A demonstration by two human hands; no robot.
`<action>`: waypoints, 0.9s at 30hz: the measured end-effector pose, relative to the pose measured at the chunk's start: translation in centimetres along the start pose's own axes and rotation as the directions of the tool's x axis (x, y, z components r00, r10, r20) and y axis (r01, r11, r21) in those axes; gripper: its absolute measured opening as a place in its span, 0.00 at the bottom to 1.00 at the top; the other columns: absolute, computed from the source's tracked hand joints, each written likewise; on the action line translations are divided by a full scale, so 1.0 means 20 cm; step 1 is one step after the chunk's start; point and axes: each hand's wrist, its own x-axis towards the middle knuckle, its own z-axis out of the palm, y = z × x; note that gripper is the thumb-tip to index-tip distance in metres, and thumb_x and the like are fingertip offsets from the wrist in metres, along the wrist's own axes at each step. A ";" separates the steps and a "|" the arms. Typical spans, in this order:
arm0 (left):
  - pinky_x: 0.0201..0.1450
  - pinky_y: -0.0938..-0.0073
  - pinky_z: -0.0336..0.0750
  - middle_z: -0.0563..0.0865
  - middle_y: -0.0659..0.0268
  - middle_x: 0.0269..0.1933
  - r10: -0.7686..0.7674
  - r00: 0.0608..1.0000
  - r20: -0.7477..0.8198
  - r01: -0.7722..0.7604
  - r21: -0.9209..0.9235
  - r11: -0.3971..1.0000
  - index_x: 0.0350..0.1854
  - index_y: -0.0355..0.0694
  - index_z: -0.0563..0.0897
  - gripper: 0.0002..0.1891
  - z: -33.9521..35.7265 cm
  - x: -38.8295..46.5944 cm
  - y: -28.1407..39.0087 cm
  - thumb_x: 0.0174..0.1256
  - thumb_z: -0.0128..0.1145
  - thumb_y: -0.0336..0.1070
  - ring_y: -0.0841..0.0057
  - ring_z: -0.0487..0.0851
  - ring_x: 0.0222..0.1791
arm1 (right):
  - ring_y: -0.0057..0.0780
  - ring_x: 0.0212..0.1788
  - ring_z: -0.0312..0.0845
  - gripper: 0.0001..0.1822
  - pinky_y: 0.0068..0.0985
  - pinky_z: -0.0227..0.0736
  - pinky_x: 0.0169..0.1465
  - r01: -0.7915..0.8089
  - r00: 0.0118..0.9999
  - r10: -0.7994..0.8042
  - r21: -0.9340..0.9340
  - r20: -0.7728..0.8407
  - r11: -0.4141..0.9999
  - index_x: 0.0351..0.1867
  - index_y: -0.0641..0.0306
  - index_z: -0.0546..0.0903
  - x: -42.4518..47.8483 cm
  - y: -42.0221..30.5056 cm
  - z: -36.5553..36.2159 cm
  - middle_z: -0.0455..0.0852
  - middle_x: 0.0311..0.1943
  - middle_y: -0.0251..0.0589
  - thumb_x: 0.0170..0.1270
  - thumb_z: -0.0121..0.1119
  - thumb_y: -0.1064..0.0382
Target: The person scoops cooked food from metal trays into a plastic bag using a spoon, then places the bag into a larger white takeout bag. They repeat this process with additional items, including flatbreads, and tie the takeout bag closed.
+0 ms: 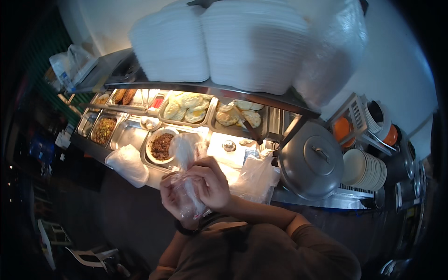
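Observation:
Close to my chest, both hands grip a clear plastic bag (189, 192). My left hand (170, 201), with a dark band at its wrist, is curled around the bag's near side. The fingers of my right hand (211, 183) pinch its gathered middle, and the upper end puffs out above them. What the bag contains, if anything, I cannot tell. Just beyond it sits a white bowl of dark chopped meat (161, 147), partly covered by the bag. To the left lies a bundled white plastic bag (128, 166); to the right, a pile of thin plastic bags (253, 178).
A lit food counter holds trays of fried eggs (189, 105), with tongs (247, 125) lying across one. Stacked white foam containers (171, 45) fill the shelf above. On the right stand a large lidded metal pot (309, 164), a stack of plates (364, 169) and a dish rack (353, 119).

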 end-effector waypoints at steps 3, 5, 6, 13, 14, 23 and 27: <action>0.41 0.82 0.68 0.72 0.67 0.38 -0.071 0.997 0.019 0.069 0.081 0.994 0.44 0.35 0.70 0.07 0.01 0.03 0.02 0.76 0.44 0.34 0.85 0.71 0.38 | 0.39 0.38 0.75 0.11 0.29 0.73 0.44 -0.355 0.931 0.317 0.258 0.178 0.899 0.46 0.65 0.71 -0.03 -0.01 0.00 0.76 0.38 0.46 0.64 0.50 0.79; 0.40 0.82 0.68 0.71 0.69 0.38 -0.191 0.981 0.036 0.184 0.151 0.971 0.44 0.35 0.69 0.08 -0.05 0.01 0.01 0.77 0.41 0.34 0.85 0.70 0.36 | 0.39 0.36 0.74 0.09 0.28 0.71 0.40 -0.391 0.886 0.313 0.187 0.342 0.901 0.47 0.64 0.68 -0.07 0.01 -0.03 0.74 0.35 0.46 0.68 0.53 0.69; 0.38 0.80 0.69 0.71 0.69 0.34 -0.203 0.974 0.105 0.197 0.062 0.978 0.39 0.35 0.70 0.12 -0.09 0.01 0.01 0.78 0.41 0.40 0.85 0.69 0.33 | 0.39 0.35 0.75 0.10 0.28 0.70 0.39 -0.380 0.857 0.288 0.148 0.426 0.913 0.46 0.64 0.68 -0.07 -0.01 -0.04 0.74 0.34 0.45 0.69 0.53 0.67; 0.22 0.75 0.65 0.70 0.64 0.17 0.103 0.591 0.800 -0.351 0.140 0.926 0.15 0.39 0.66 0.27 -0.23 0.14 0.38 0.69 0.56 0.50 0.72 0.70 0.16 | 0.35 0.18 0.67 0.16 0.31 0.61 0.25 -0.210 0.799 -0.086 0.411 0.595 0.887 0.23 0.64 0.71 -0.03 -0.19 -0.30 0.69 0.19 0.42 0.59 0.68 0.62; 0.20 0.75 0.64 0.68 0.65 0.15 0.059 0.531 0.846 -0.283 0.112 0.953 0.12 0.40 0.64 0.27 -0.19 0.22 0.48 0.64 0.62 0.47 0.71 0.69 0.14 | 0.35 0.17 0.65 0.18 0.32 0.59 0.25 -0.277 0.790 -0.079 0.469 0.607 0.838 0.20 0.63 0.70 0.04 -0.24 -0.37 0.68 0.17 0.42 0.58 0.69 0.63; 0.28 0.77 0.59 0.68 0.73 0.20 -0.355 0.910 -0.214 0.294 -0.270 0.917 0.16 0.47 0.59 0.26 -0.05 0.13 0.43 0.57 0.68 0.29 0.83 0.65 0.25 | 0.25 0.41 0.67 0.18 0.23 0.63 0.43 -0.538 0.815 0.516 0.674 0.264 0.506 0.24 0.56 0.67 0.04 -0.05 -0.45 0.70 0.34 0.33 0.43 0.64 0.81; 0.29 0.77 0.56 0.67 0.74 0.20 -0.128 0.992 0.001 0.125 -0.218 0.968 0.16 0.47 0.59 0.27 -0.15 0.08 0.34 0.56 0.71 0.33 0.84 0.63 0.26 | 0.33 0.45 0.75 0.13 0.29 0.70 0.49 -0.270 0.959 0.165 0.561 0.231 0.783 0.38 0.64 0.75 0.15 -0.24 -0.55 0.79 0.41 0.44 0.51 0.58 0.79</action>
